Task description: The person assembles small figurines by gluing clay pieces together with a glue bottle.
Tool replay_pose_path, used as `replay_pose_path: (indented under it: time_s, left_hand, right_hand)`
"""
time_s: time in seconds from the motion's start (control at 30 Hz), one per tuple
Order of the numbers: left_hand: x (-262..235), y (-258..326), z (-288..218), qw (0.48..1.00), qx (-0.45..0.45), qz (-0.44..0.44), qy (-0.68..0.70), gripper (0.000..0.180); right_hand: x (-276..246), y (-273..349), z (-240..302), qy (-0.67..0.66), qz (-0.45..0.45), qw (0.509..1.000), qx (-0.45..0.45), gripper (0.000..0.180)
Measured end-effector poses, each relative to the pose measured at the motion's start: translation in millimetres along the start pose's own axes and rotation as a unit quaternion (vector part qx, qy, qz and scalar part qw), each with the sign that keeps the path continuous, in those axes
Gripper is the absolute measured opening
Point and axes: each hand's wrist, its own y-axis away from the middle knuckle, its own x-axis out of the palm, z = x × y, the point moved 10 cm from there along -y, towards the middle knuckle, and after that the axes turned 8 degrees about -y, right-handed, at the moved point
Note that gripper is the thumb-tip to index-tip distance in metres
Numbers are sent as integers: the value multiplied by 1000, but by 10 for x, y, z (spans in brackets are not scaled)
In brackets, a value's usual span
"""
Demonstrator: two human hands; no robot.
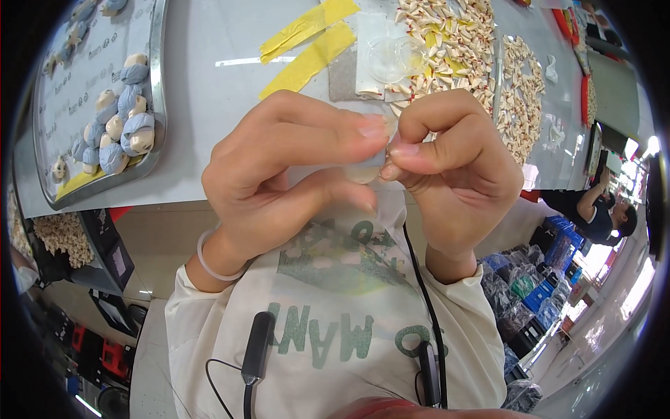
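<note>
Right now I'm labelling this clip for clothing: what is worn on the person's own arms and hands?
Both hands are bare, no gloves. The left hand has a thin translucent white band round its wrist. The right hand wears nothing. Cream sleeves of a top with green print end at the wrists.

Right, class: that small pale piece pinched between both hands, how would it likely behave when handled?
The pale piece looks thin and translucent, so probably light. The left hand and right hand grip it with fingertips only, suggesting little force is needed. Its smooth, glossy look hints it could slip; whether it bends cannot be told.
</note>
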Motion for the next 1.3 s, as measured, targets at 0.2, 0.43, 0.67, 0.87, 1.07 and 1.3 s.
replay_pose_path:
  time_s: [0.2,0.43,0.67,0.87,1.07,1.3]
  left_hand:
    - [28,-20,-2,999,28,20,-19,40]
    - [156,98,312,924,-311,47,218,27]
    - [-855,-270,-128,968,-231,16,-101,19]
    - [-1412,-928,-377,879,-66,9,-473,20]
    - [-1369,-1160,-208,772,17,136,-620,18]
    - [-1907,-1073,-263,734,-97,93,-666,16]
  right_hand:
    - [-22,44,-81,-50,-21,999,4,16]
    - [-103,65,98,84,-81,990,-73,27]
    - [-169,158,137,141,-57,987,-60,30]
    - [-108,170,102,124,-34,991,-42,29]
    - [-121,167,143,141,-29,989,-39,28]
    - [-233,201,90,143,-44,989,-19,25]
